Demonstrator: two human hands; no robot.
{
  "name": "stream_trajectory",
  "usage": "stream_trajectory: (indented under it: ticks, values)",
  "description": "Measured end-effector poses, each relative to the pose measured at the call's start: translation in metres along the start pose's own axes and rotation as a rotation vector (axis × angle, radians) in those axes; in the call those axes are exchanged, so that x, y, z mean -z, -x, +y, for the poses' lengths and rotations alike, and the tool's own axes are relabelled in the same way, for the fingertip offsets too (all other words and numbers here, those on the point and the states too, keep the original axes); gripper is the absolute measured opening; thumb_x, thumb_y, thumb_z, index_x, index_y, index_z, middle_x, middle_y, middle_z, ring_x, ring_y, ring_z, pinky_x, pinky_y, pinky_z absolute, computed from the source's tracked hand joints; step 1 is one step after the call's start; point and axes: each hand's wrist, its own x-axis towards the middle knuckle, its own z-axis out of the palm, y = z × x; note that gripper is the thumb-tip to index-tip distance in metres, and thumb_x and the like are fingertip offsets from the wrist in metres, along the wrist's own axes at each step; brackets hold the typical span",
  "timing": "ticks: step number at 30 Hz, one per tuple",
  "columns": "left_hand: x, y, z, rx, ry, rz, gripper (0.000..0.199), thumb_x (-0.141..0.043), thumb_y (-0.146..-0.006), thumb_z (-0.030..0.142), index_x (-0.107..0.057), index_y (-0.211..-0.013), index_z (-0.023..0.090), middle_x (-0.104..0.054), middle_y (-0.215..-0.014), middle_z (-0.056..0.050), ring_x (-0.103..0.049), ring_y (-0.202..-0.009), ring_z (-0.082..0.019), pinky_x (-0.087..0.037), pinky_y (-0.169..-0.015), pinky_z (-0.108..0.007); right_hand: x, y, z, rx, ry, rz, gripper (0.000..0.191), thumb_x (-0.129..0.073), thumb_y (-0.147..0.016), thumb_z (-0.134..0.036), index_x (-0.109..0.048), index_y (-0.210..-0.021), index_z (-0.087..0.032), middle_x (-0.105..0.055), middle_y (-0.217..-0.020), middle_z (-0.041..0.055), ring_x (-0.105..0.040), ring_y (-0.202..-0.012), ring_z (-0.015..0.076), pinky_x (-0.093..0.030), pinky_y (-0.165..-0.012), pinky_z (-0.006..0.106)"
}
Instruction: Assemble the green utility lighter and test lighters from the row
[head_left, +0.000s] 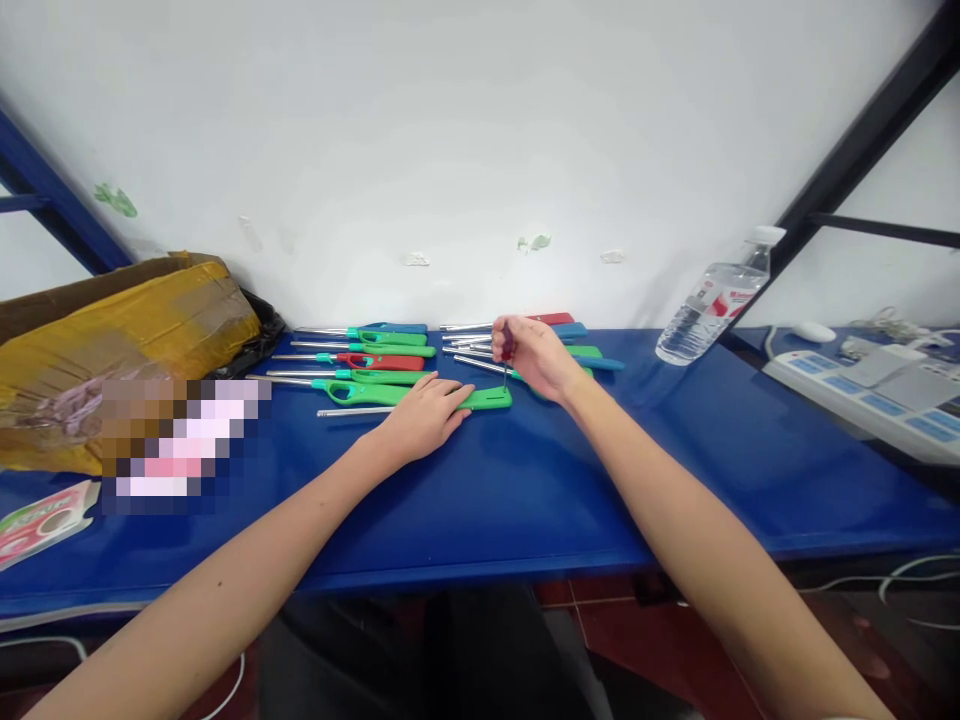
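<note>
A green long-necked lighter (493,398) lies on the blue table under my left hand (426,415). That hand's fingers rest across its handle with the thumb along the near side, and its metal tube sticks out to the left. My right hand (536,355) is closed around a small screwdriver (507,350) with a dark reddish handle. Its thin shaft points down at the right end of the green handle; whether the tip touches is too small to tell. Behind my left hand lie several lighters, among them a red one (390,362) and a green one (397,345).
More lighters, including a blue-handled one (604,363), lie behind my right hand. A water bottle (709,300) leans at the right, near a white power strip (870,390). A taped cardboard box (150,320) and a printed card (45,520) are at the left. A white wall (465,150) stands behind.
</note>
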Motion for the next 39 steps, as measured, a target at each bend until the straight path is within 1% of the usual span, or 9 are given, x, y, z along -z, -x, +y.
stream_trajectory:
  ticks: [4,7,11,15,19,27,32,36,39]
  values:
    - [-0.001,0.0,0.0,-0.005,-0.008,0.012,0.041,-0.037,-0.102,0.029,-0.053,-0.136,0.015,-0.063,-0.127,-0.014,-0.057,-0.12,-0.025,-0.032,-0.114,-0.05,-0.002,-0.002,0.003,0.068,0.061,0.11,0.041,-0.086,-0.06,-0.05,-0.064,-0.08,-0.021,-0.065,-0.079,0.0,-0.064,-0.088,0.0179,-0.049,-0.074,0.029]
    - [-0.001,0.0,0.0,-0.004,-0.015,0.009,0.041,-0.037,-0.102,0.029,-0.053,-0.136,0.014,-0.063,-0.127,-0.014,-0.057,-0.12,-0.026,-0.032,-0.114,-0.05,-0.004,-0.001,0.001,0.06,-0.001,0.147,0.042,-0.088,-0.058,-0.046,-0.06,-0.077,-0.022,-0.067,-0.085,-0.0002,-0.065,-0.094,0.0185,-0.05,-0.077,0.029]
    - [0.0,0.0,0.0,0.001,-0.012,-0.005,0.041,-0.038,-0.102,0.029,-0.053,-0.136,0.013,-0.063,-0.127,-0.015,-0.057,-0.12,-0.026,-0.032,-0.115,-0.05,-0.006,0.003,-0.003,-0.011,-0.129,0.099,0.042,-0.088,-0.059,-0.042,-0.055,-0.075,-0.023,-0.059,-0.073,-0.0045,-0.06,-0.072,0.0126,-0.049,-0.07,0.027]
    - [0.0,0.0,0.001,0.004,-0.005,-0.013,0.041,-0.039,-0.102,0.028,-0.053,-0.136,0.012,-0.062,-0.128,-0.014,-0.057,-0.12,-0.025,-0.03,-0.116,-0.049,-0.005,0.003,-0.006,-0.055,-0.155,0.042,0.033,-0.073,-0.076,-0.053,-0.057,-0.078,-0.024,-0.039,-0.059,-0.0064,-0.042,-0.054,0.0113,-0.045,-0.062,0.028]
    - [0.0,0.0,0.0,0.001,-0.01,-0.009,0.04,-0.038,-0.102,0.029,-0.053,-0.136,0.013,-0.062,-0.128,-0.014,-0.057,-0.12,-0.025,-0.03,-0.116,-0.048,-0.001,0.0,-0.004,-0.06,-0.102,0.04,0.032,-0.067,-0.081,-0.055,-0.06,-0.079,-0.024,-0.042,-0.062,-0.0046,-0.041,-0.055,0.0122,-0.044,-0.062,0.029]
    - [0.001,0.0,0.001,0.015,-0.014,-0.024,0.041,-0.039,-0.102,0.029,-0.052,-0.137,0.012,-0.062,-0.129,-0.014,-0.056,-0.121,-0.025,-0.03,-0.116,-0.048,-0.001,-0.003,0.006,0.056,-0.019,0.095,0.043,-0.082,-0.064,-0.057,-0.068,-0.079,-0.019,-0.059,-0.07,-0.0018,-0.052,-0.065,0.0115,-0.043,-0.062,0.026]
    - [0.001,0.0,0.001,0.009,0.001,-0.011,0.039,-0.04,-0.102,0.029,-0.053,-0.135,0.014,-0.062,-0.129,-0.012,-0.056,-0.122,-0.025,-0.03,-0.116,-0.047,-0.003,-0.003,0.005,0.109,-0.017,0.155,0.037,-0.086,-0.062,-0.046,-0.06,-0.068,-0.02,-0.059,-0.068,-0.0034,-0.05,-0.062,0.0103,-0.043,-0.061,0.025]
    - [0.001,0.0,0.002,0.015,0.006,-0.008,0.039,-0.04,-0.101,0.029,-0.054,-0.134,0.012,-0.063,-0.128,-0.013,-0.056,-0.122,-0.025,-0.031,-0.116,-0.048,-0.002,0.0,-0.002,0.022,-0.182,0.201,0.027,-0.077,-0.07,-0.034,-0.052,-0.068,-0.022,-0.065,-0.078,-0.0019,-0.06,-0.076,0.0144,-0.048,-0.069,0.027]
    - [0.001,0.0,0.001,0.01,0.008,-0.003,0.038,-0.04,-0.101,0.029,-0.054,-0.133,0.013,-0.063,-0.128,-0.013,-0.057,-0.122,-0.025,-0.031,-0.116,-0.048,0.0,0.002,-0.006,-0.061,-0.266,0.141,0.02,-0.067,-0.078,-0.034,-0.052,-0.071,-0.023,-0.057,-0.063,-0.0039,-0.055,-0.062,0.0132,-0.048,-0.066,0.028]
